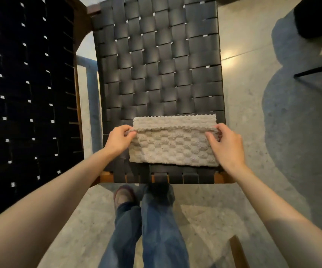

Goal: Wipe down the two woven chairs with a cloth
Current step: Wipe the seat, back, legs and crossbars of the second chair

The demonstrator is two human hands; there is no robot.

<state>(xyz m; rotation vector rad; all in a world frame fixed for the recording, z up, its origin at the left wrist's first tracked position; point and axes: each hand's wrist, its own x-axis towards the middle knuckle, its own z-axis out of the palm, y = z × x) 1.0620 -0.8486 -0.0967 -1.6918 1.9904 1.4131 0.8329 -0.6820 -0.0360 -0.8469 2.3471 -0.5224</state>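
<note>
Head view: cloth [173, 149] flat on woven chair seat [156, 64] near front rail [221, 178], long axis parallel to it; left grip [118, 140], right grip [228, 147] pinching folded upper corners.

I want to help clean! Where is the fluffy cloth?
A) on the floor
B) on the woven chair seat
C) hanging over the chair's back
B: the grey cloth lies on the black woven chair seat, near its front, pinched by the left hand and right hand.
</note>
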